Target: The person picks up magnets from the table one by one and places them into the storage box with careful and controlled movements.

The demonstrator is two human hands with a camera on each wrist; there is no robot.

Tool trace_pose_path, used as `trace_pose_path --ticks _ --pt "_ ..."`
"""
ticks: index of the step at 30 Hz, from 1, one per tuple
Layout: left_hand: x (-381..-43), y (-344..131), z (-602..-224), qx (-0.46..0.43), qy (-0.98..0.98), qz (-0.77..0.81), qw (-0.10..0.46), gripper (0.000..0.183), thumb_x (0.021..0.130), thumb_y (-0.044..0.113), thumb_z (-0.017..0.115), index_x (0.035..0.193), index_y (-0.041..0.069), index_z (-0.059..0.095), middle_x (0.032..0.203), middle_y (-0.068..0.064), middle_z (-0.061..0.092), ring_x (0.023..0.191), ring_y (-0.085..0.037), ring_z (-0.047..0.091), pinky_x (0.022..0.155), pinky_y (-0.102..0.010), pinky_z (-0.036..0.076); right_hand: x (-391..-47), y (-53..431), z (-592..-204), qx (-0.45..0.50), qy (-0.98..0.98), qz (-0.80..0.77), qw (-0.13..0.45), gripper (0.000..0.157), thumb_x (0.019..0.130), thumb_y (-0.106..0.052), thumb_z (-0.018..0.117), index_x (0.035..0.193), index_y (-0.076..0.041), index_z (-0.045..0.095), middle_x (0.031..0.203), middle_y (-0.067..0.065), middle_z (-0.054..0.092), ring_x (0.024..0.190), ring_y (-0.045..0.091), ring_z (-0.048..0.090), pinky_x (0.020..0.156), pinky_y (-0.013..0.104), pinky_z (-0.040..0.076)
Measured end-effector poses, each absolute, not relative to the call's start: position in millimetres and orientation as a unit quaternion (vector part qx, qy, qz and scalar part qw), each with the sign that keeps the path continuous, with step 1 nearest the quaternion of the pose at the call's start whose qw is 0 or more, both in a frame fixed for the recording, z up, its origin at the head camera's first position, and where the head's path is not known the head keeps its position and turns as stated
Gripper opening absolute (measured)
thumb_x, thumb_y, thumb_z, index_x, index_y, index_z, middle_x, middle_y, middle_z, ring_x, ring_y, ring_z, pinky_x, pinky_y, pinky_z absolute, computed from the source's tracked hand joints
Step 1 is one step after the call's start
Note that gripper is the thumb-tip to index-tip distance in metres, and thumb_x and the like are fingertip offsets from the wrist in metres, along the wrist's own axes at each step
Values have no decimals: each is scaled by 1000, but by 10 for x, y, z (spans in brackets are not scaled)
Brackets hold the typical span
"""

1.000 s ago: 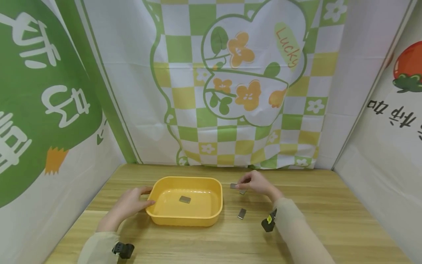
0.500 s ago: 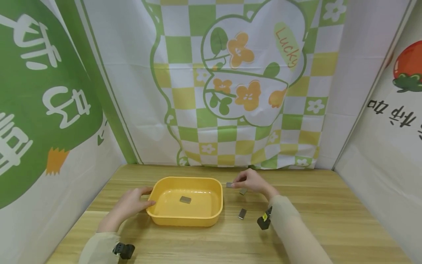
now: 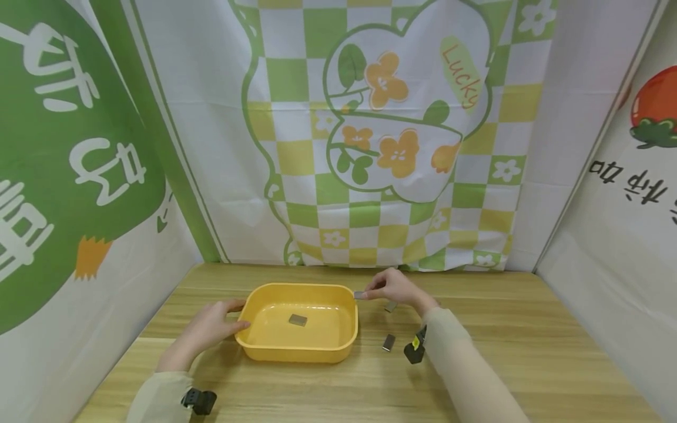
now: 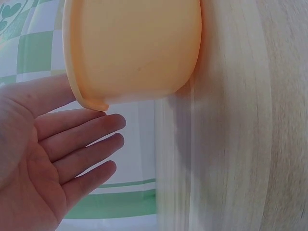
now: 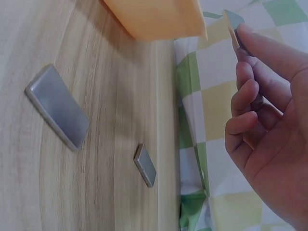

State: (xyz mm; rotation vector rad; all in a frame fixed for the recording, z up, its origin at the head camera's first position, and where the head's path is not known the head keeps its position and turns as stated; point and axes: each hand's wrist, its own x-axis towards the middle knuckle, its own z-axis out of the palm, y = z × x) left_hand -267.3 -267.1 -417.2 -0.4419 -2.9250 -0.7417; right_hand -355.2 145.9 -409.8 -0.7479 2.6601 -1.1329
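In the head view, my right hand (image 3: pixel 394 286) pinches a small flat grey metal block (image 3: pixel 359 295) between thumb and fingertips, just at the right rim of a yellow plastic basin (image 3: pixel 296 355). The right wrist view shows this block (image 5: pixel 234 24) raised off the table, edge toward the camera. My left hand (image 3: pixel 208 325) holds the basin's left rim, thumb over the edge and other fingers fairly straight outside it. A similar metal block (image 3: pixel 298 320) lies on the basin floor. Two more lie on the table: a nearer block (image 3: pixel 388 342) and a farther block (image 3: pixel 391 306).
The wooden table (image 3: pixel 328 393) extends in front of the basin and to its right. Behind it hangs a green and yellow checked cloth (image 3: pixel 381 229), with printed cloth walls on both sides. A small black camera (image 3: pixel 415 348) sits at the right wrist.
My right hand has moved left with the metal block, from beside the farther block to the basin's right rim. The left hand and basin stay nearly still.
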Motion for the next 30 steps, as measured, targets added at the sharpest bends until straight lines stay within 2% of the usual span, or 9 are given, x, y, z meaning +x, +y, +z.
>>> trace_pose_path --ticks 7,12,23,30 --pt "-2658 -2667 -4159 -141 -959 -241 44 53 83 26 72 124 -4 59 119 -23 64 111 -43 58 93 -58 45 -3581 1345 -4090 -259 884 -380 88 18 82 -33 73 87 -15 75 83 -4 71 77 15 61 70 28 51" --pt "-2658 -2668 -4162 -143 -960 -238 46 52 83 26 72 123 -4 59 118 -23 64 111 -43 58 93 -58 45 -3601 1275 -4111 -261 884 -377 90 18 82 -34 74 85 -16 75 82 -5 70 71 11 56 66 27 48" --pt "-2658 -2673 -4171 -141 -960 -238 48 52 83 26 72 123 -4 60 118 -23 64 111 -43 58 93 -58 45 -3621 1120 -4116 -262 883 -377 95 17 81 -34 74 85 -17 75 83 -5 72 78 10 62 77 29 52" --pt "-2668 -2667 -4169 -138 -960 -238 45 53 83 27 72 124 -4 59 118 -22 64 111 -43 58 93 -58 45 -3625 1058 -4071 -267 885 -369 94 18 82 -33 74 86 -15 75 83 -4 71 75 10 60 72 27 51"
